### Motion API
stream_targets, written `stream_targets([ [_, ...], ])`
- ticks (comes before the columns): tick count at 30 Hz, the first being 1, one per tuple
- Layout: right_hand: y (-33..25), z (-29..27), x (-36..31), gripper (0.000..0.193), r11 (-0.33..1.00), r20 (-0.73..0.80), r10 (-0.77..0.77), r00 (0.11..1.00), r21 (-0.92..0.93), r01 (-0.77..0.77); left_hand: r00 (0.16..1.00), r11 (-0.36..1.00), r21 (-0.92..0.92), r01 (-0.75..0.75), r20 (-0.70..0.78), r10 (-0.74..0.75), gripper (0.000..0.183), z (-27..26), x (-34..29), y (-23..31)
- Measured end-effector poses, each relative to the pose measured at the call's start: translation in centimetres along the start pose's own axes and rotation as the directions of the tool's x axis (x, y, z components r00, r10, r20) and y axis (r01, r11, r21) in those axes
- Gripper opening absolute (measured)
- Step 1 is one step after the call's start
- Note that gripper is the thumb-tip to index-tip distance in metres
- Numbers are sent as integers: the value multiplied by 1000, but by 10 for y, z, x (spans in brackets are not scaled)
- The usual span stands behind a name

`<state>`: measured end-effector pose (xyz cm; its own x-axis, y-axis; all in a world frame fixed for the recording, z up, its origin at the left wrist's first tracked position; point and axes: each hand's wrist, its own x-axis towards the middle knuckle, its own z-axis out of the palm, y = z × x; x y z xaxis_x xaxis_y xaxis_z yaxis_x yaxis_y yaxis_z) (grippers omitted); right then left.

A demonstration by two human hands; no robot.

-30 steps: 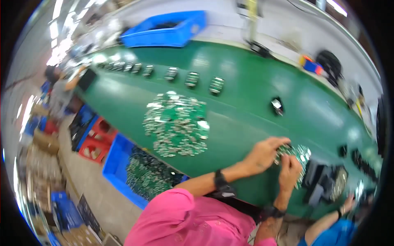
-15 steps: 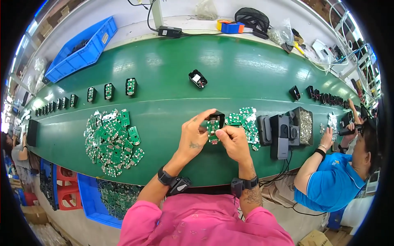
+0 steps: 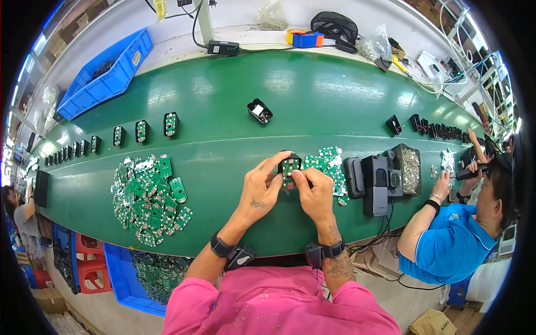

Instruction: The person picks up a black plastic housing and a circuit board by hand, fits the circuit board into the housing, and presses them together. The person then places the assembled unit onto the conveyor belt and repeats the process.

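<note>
Between my hands is a small black plastic case (image 3: pixel 283 157) with a green circuit board (image 3: pixel 289 171) sitting at its opening. My left hand (image 3: pixel 260 187) wraps round the case from the left, fingers along its far side. From the right, my right hand (image 3: pixel 314 191) presses thumb and fingers on the board's edge. A bit of red shows at the board's near end. Just right of my hands lies a small heap of green boards (image 3: pixel 330 167). A larger heap of boards (image 3: pixel 146 195) spreads out on the left.
On the green table (image 3: pixel 223 89), a row of filled black cases (image 3: pixel 142 132) runs left. One case (image 3: pixel 259 111) lies farther back. Dark devices (image 3: pixel 375 184) and a metal-parts bin (image 3: pixel 410 170) stand right, near a co-worker in blue (image 3: pixel 446 240). A blue crate (image 3: pixel 106 72) sits back left.
The board now sits deeper and straighter in the black case, with my right thumb still against it. The whole view has shifted slightly left.
</note>
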<state>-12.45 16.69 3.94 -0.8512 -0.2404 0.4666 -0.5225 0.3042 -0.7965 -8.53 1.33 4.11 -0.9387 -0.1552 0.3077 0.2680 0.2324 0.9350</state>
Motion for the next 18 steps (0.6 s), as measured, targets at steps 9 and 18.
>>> stream_targets([
  [9, -2, 2, -4, 13, 988, 7, 119, 993, -103, -118, 985, 975, -154, 162, -28, -168, 32, 4, -1, 3],
  [18, -4, 11, -2, 37, 986, 144, 104, 984, 112, -121, 993, 994, -89, 65, -97, -73, 25, 13, -3, -9],
])
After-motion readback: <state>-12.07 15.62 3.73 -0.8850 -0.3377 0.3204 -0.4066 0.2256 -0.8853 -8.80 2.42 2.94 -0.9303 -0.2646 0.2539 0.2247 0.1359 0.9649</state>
